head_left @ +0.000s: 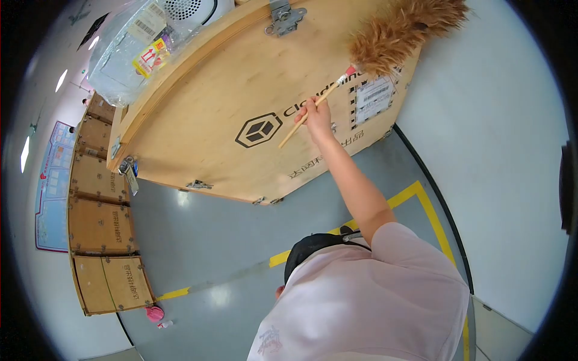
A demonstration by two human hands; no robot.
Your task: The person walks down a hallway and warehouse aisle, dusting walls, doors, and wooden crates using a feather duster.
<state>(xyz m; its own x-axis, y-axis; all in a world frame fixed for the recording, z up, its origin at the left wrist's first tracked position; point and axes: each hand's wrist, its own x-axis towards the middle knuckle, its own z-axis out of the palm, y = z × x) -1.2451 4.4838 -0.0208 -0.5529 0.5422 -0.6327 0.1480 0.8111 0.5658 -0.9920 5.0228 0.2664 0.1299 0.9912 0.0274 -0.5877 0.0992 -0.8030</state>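
My right hand (316,118) is closed around the thin wooden handle of a feather duster (400,39). Its fluffy brown feathers lie across the upper right part of a big wooden crate (205,120), whose face carries a black hexagon logo and lettering. Below the feathers, a white shipping label (373,99) is stuck on the crate. Red and white wrapping marks where handle and feathers join. Of my left hand (279,292), only a sliver of skin shows beside my shirt; its fingers are hidden.
On the crate top sits a plastic-wrapped package (132,57) near a white perforated device (183,8). Metal latches (285,18) stick out from the crate. Stacked wooden crates (99,225) line the left wall. A white wall (500,150) stands close on the right. Yellow tape (430,210) marks the grey floor.
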